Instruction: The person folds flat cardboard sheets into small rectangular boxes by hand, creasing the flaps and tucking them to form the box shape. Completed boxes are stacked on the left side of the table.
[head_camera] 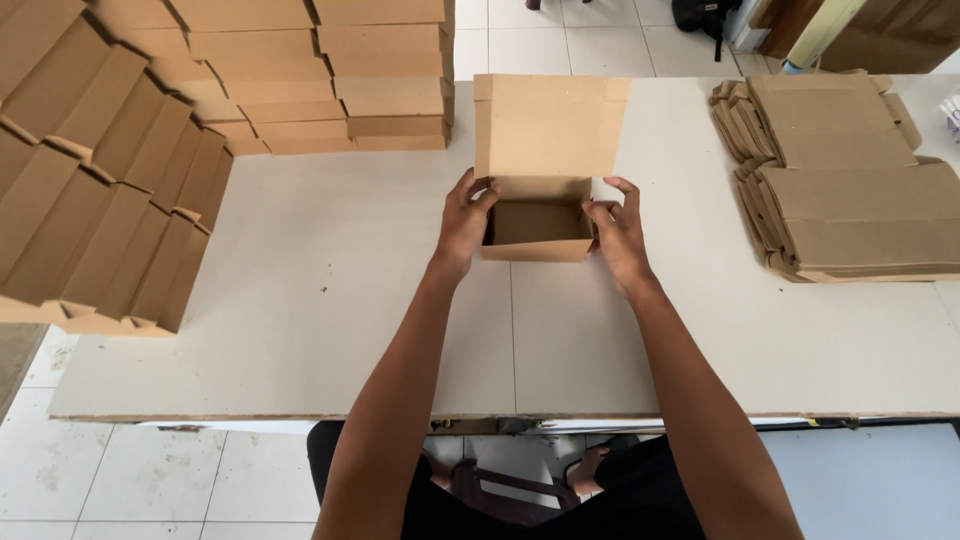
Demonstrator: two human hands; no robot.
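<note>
Keep your left hand (466,222) and right hand (617,232) clamped on the side walls of the small open brown cardboard box (537,215) near the pale tabletop's (330,300) far edge, pressing evenly so the apparently untucked lid stays square.

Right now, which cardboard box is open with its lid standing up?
The box between the left hand and right hand, mid-table. The stacked boxes on the left are closed; the pile on the right lies flat.
</note>
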